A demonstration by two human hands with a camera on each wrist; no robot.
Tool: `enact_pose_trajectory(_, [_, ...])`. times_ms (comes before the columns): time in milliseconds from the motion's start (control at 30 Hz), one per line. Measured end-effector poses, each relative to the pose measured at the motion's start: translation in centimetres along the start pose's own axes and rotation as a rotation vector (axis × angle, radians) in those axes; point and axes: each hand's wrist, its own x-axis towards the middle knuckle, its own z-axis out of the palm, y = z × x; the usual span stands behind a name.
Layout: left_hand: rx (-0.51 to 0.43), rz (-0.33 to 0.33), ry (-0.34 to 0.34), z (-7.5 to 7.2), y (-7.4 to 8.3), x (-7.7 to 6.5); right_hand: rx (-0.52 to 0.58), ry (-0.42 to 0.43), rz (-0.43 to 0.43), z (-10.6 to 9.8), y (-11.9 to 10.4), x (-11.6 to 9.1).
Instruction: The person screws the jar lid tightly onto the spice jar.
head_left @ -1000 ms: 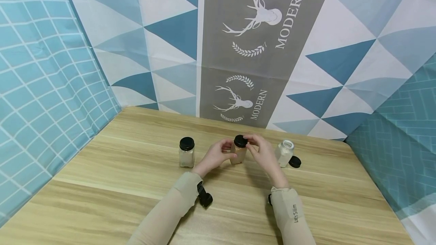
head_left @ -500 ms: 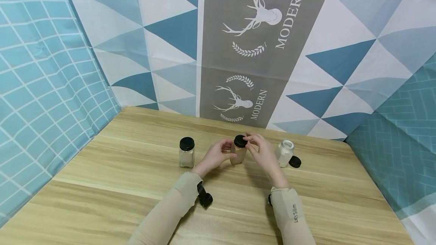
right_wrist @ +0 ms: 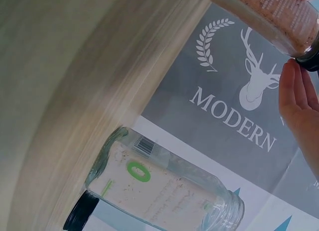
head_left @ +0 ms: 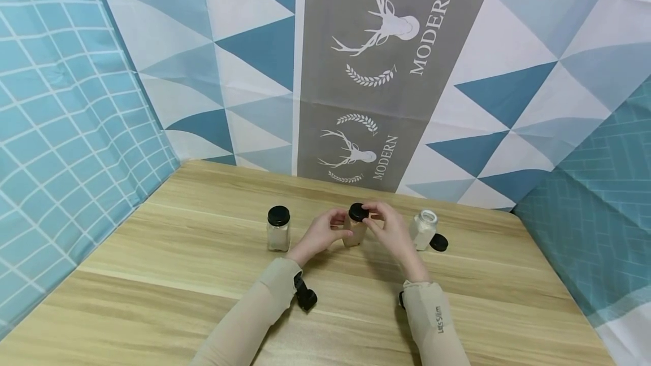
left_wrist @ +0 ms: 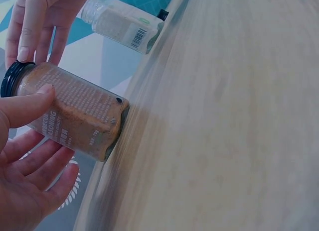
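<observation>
In the head view my left hand (head_left: pixel 321 234) holds a seasoning jar (head_left: pixel 356 234) upright at the middle back of the table, thumb on the near side, fingers behind. The jar is clear, with orange-brown powder and white print, plain in the left wrist view. A black lid (head_left: pixel 357 212) sits on its mouth. My right hand (head_left: pixel 394 234) pinches that lid's right edge between thumb and fingers. To the right stands a lidless clear jar (head_left: pixel 423 231) with pale contents; its barcode and green mark show in the right wrist view.
A loose black lid (head_left: pixel 439 242) lies at the foot of the lidless jar. Left of my hands stands another jar (head_left: pixel 278 236) with pale contents and its black lid on. The wood-grain table (head_left: pixel 168 275) ends at a patterned cloth backdrop (head_left: pixel 351 89).
My right fingers shift slightly around the lid's edge, spreading half a second ago and closer on it now. The left hand and jar keep their place, and the lid stays on the jar.
</observation>
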Motion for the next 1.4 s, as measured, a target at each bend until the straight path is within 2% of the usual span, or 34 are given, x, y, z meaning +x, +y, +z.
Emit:
enact_pose_trajectory(367, [0.009, 0.007, -0.008, 0.0, -0.17, -0.02, -0.024, 0.005, 0.016, -0.11, -0.01, -0.2])
enact_pose_trajectory(567, [0.021, 0.042, -0.021, 0.0, -0.1, 0.0, -0.038, -0.052, -0.033, -0.27, 0.05, -0.2])
enact_pose_trajectory(700, [0.023, 0.044, -0.023, 0.05, -0.12, -0.02, -0.057, -0.078, -0.027, -0.22, -0.04, -0.25])
enact_pose_trajectory(1167, [0.021, 0.022, 0.007, 0.22, 0.08, -0.08, -0.07, -0.038, 0.025, -0.01, -0.4, -0.17])
enact_pose_trajectory(1400, [0.014, 0.024, -0.03, 0.28, 0.04, -0.12, -0.039, -0.042, -0.025, -0.03, -0.41, -0.14])
